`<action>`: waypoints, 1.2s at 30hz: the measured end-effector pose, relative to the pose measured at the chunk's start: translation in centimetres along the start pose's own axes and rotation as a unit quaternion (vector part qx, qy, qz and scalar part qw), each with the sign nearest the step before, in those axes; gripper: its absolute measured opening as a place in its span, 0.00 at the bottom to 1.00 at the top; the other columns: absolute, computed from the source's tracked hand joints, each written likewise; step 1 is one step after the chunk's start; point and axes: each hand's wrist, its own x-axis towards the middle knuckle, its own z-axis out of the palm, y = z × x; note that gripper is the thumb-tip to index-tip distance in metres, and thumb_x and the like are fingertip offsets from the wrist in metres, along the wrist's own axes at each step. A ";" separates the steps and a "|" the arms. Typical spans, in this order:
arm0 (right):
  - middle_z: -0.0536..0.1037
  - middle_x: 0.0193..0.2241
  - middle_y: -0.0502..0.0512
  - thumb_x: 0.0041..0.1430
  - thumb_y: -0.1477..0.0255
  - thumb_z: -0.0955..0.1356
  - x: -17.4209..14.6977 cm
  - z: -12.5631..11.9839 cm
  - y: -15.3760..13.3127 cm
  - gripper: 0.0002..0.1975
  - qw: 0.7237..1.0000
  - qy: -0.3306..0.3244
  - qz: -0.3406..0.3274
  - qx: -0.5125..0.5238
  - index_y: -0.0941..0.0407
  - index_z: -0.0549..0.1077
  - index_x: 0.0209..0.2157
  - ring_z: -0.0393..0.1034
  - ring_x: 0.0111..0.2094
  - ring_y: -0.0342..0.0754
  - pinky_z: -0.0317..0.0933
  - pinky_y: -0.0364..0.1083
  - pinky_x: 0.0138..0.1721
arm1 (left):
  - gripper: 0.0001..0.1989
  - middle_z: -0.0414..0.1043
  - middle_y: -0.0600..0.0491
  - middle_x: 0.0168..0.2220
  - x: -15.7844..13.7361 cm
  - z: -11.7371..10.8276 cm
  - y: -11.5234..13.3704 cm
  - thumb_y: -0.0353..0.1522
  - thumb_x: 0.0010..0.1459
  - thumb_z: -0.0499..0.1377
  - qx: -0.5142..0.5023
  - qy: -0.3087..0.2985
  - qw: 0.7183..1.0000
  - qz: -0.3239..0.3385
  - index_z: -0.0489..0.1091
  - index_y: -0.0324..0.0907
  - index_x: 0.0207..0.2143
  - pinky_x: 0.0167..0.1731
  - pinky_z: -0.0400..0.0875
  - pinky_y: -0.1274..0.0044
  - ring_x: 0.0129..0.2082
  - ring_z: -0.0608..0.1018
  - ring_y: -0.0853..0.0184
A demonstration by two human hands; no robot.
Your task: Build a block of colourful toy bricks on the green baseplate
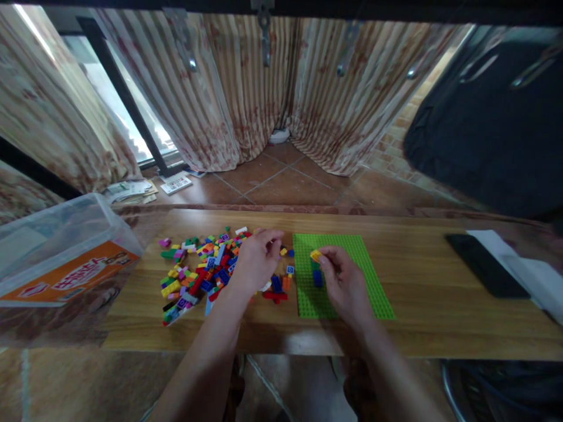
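My right hand [345, 281] pinches a small yellow brick [315, 255] between thumb and fingers, just above the green baseplate [367, 284]. Below that brick, a blue brick [317, 279] stands on the plate, with a darker green piece beside it partly hidden. My left hand [258, 259] hovers over the right side of a loose pile of mixed bricks [211, 264], its fingers loosely bent and apart. Nothing shows in that hand, and it covers part of the pile. Orange bricks [286, 283] and a red brick [275, 297] lie between the two hands.
The wooden table [422, 264] runs across the view. A clear plastic box [101, 228] with an orange label stands off its left end. On the right lie a black flat object [486, 265] and white paper [523, 269]. Striped curtains [246, 88] hang behind.
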 end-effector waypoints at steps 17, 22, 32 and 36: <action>0.77 0.36 0.55 0.56 0.73 0.69 -1.4 -4.5 3.4 0.11 0.980 -0.132 -0.052 -0.137 0.50 0.79 0.40 0.70 0.40 0.52 0.65 0.51 0.42 | 0.14 0.77 0.49 0.39 -1.0 4.0 2.2 0.26 0.59 0.55 0.061 -0.140 0.984 0.094 0.76 0.41 0.45 0.44 0.73 0.72 0.40 0.77 0.63; 0.78 0.37 0.54 0.55 0.76 0.69 -1.4 -4.5 3.3 0.13 0.977 -0.144 -0.068 -0.143 0.51 0.78 0.43 0.69 0.43 0.53 0.65 0.52 0.46 | 0.16 0.76 0.48 0.41 -1.0 4.3 2.8 0.27 0.60 0.55 0.082 -0.171 0.978 0.084 0.75 0.41 0.49 0.46 0.73 0.71 0.42 0.77 0.62; 0.79 0.38 0.55 0.58 0.75 0.68 -1.5 -4.7 3.6 0.12 0.976 -0.134 -0.080 -0.149 0.52 0.77 0.43 0.70 0.42 0.52 0.65 0.52 0.45 | 0.17 0.75 0.49 0.42 -1.3 4.7 2.7 0.28 0.61 0.54 0.083 -0.177 0.977 0.088 0.73 0.44 0.50 0.45 0.73 0.70 0.41 0.77 0.62; 0.79 0.38 0.54 0.58 0.76 0.68 -1.3 -4.4 3.8 0.12 0.979 -0.135 -0.083 -0.132 0.51 0.78 0.42 0.70 0.42 0.51 0.65 0.51 0.45 | 0.18 0.73 0.49 0.44 -1.4 5.0 2.8 0.28 0.60 0.55 0.077 -0.174 0.978 0.085 0.71 0.43 0.52 0.47 0.72 0.69 0.43 0.76 0.62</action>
